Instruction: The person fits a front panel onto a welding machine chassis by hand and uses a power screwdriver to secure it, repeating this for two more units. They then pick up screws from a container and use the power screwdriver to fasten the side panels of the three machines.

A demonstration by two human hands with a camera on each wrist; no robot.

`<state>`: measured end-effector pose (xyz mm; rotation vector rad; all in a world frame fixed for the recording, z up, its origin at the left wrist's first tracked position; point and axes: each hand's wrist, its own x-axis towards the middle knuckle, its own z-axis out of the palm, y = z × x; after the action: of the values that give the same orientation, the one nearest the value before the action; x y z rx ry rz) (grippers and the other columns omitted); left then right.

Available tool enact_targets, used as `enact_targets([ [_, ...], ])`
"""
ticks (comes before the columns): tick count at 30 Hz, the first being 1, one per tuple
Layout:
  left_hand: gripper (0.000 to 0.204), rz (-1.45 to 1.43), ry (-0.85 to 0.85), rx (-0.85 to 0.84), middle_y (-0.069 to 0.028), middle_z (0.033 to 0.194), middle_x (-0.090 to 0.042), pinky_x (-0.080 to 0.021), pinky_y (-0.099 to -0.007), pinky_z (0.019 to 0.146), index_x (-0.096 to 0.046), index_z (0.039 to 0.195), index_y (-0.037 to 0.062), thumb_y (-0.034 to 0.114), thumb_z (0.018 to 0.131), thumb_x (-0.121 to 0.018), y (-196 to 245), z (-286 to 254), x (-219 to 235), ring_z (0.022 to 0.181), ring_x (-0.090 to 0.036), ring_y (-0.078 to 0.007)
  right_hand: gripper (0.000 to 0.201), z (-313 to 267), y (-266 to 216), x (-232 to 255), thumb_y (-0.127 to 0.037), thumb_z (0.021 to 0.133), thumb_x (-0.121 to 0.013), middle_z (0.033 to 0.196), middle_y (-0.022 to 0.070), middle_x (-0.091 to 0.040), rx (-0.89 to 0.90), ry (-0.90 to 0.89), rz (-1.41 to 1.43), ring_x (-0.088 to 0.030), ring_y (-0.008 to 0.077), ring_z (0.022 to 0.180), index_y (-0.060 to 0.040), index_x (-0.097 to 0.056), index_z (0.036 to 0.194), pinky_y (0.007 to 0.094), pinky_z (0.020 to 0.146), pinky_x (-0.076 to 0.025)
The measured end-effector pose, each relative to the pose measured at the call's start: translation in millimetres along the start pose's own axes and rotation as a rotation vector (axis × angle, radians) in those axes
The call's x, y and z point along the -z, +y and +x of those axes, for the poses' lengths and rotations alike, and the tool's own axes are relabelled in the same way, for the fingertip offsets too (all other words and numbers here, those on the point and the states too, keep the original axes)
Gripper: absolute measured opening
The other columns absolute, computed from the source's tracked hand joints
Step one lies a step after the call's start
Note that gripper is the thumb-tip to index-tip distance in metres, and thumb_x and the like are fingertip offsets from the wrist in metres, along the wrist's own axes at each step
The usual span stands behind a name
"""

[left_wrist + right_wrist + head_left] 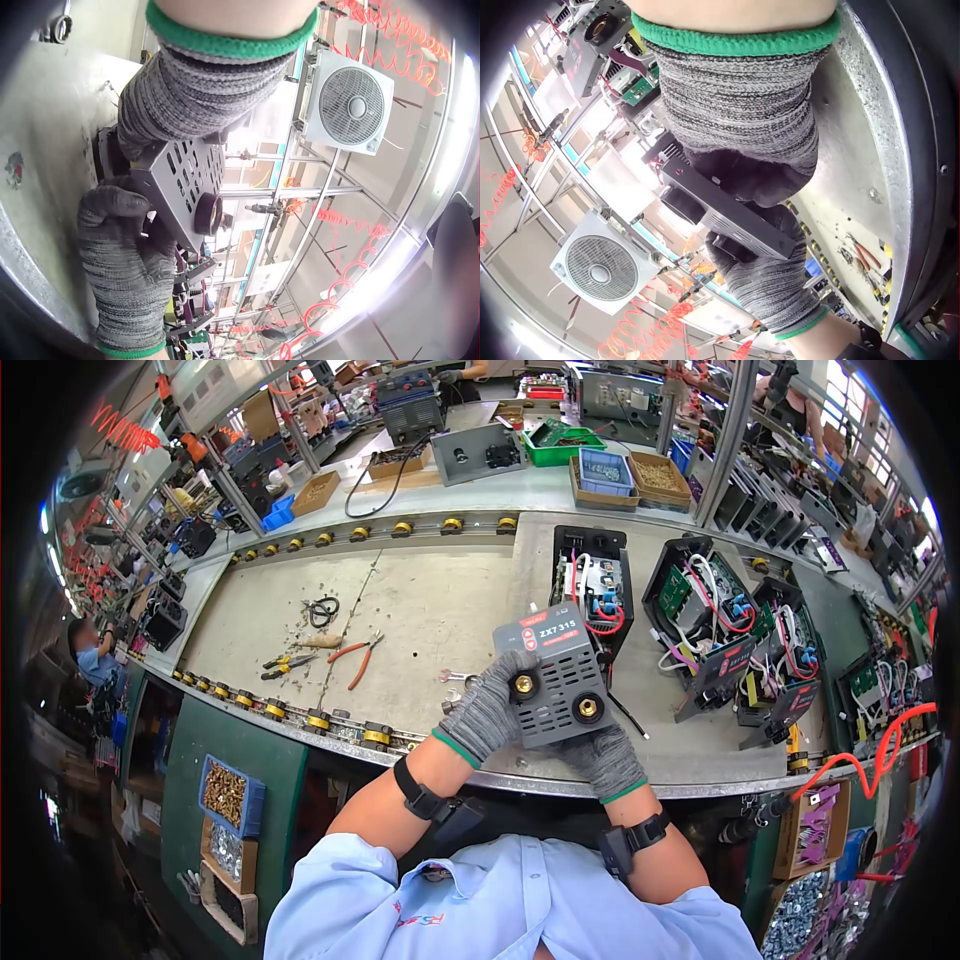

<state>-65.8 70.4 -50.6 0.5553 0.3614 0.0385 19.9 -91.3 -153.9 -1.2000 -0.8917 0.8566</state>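
Note:
A grey welding machine front panel (550, 660) marked ZX7 315 is held up tilted, with vent slots and two round black sockets with brass centres. My left hand (487, 705), in a grey knit glove with a green cuff, grips its left side beside one socket. Under the lower edge, my right hand (608, 758) holds the panel, its fingers partly hidden behind it. In the left wrist view the right hand's thumb (124, 201) lies at the panel's edge. The right wrist view shows the panel (727, 217) edge-on between both gloves.
An open welding machine (595, 575) stands just beyond the panel, with more open units (705, 595) to its right. Orange-handled pliers (360, 663), yellow-handled pliers (288, 665) and a black cable coil (323, 611) lie on the bench at left. Rollers (375, 733) line the near edge.

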Motion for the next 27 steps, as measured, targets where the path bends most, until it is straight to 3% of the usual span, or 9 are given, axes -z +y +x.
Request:
enact_targets([
  [5,0.055,-0.020,0.008,0.019,-0.0183,0.120,-0.066,-0.056,-0.0539,0.096,-0.056,0.130,0.0029,0.025,0.083,-0.071,0,8,16,0.108,-0.067,-0.0352,0.046,-1,10,1,-0.035,0.103,-0.047,0.152,0.0083,-0.044,0.030,0.049,-0.327,-0.041,0.0234,0.141,-0.0156,-0.046,0.145,0.0418,0.119,-0.033],
  [7,0.054,-0.006,0.034,0.022,-0.0183,0.120,-0.066,-0.056,-0.0534,0.096,-0.056,0.130,0.0027,0.026,0.083,-0.070,1,10,13,0.107,-0.068,-0.0346,0.040,6,32,6,-0.026,0.108,-0.045,0.140,0.0147,-0.052,-0.200,0.173,1.090,-0.056,0.0288,0.125,-0.0072,-0.044,0.142,0.0464,0.103,-0.052],
  [11,0.057,-0.027,0.005,0.029,-0.0194,0.118,-0.067,-0.057,-0.0524,0.094,-0.057,0.130,0.0022,0.030,0.082,-0.070,6,6,7,0.106,-0.068,-0.0342,0.036,2,11,1,-0.026,0.104,-0.056,0.130,0.0133,-0.059,-0.220,0.287,1.152,-0.061,0.0290,0.115,-0.0077,-0.053,0.135,0.0481,0.092,-0.058],
  [13,0.061,-0.010,-0.011,0.002,-0.0197,0.119,-0.067,-0.056,-0.0526,0.096,-0.057,0.131,0.0012,0.031,0.079,-0.071,17,-5,9,0.107,-0.068,-0.0350,0.034,-7,-20,-4,-0.028,0.097,-0.068,0.119,0.0093,-0.065,-0.208,0.203,1.269,-0.065,0.0243,0.104,-0.0088,-0.061,0.125,0.0421,0.084,-0.059],
  [14,0.065,0.009,-0.031,-0.034,-0.0201,0.120,-0.068,-0.055,-0.0528,0.097,-0.057,0.132,0.0003,0.032,0.077,-0.071,22,-7,10,0.108,-0.068,-0.0359,0.037,-7,-33,-9,-0.034,0.092,-0.074,0.113,0.0052,-0.067,-0.200,0.246,1.153,-0.065,0.0206,0.096,-0.0108,-0.065,0.119,0.0368,0.077,-0.058],
  [24,0.060,0.036,0.052,0.022,-0.0199,0.118,-0.067,-0.057,-0.0515,0.094,-0.057,0.129,0.0004,0.031,0.079,-0.072,15,4,9,0.105,-0.069,-0.0346,0.040,-8,-17,-4,-0.031,0.092,-0.074,0.115,0.0055,-0.065,-0.195,0.307,1.107,-0.062,0.0201,0.100,-0.0114,-0.062,0.125,0.0387,0.080,-0.055],
  [26,0.058,0.100,0.129,0.007,-0.0183,0.117,-0.067,-0.058,-0.0506,0.093,-0.057,0.129,0.0018,0.028,0.081,-0.074,11,1,-1,0.103,-0.069,-0.0332,0.041,-6,3,-2,-0.025,0.092,-0.072,0.119,0.0078,-0.064,-0.088,0.333,0.812,-0.061,0.0227,0.106,-0.0103,-0.059,0.129,0.0404,0.085,-0.056],
  [27,0.058,0.100,0.131,0.006,-0.0183,0.117,-0.067,-0.058,-0.0506,0.093,-0.057,0.129,0.0018,0.028,0.081,-0.074,10,2,-2,0.103,-0.069,-0.0332,0.041,-6,15,-3,-0.025,0.092,-0.072,0.119,0.0078,-0.064,-0.090,0.332,0.813,-0.061,0.0227,0.106,-0.0103,-0.059,0.129,0.0404,0.085,-0.056],
])
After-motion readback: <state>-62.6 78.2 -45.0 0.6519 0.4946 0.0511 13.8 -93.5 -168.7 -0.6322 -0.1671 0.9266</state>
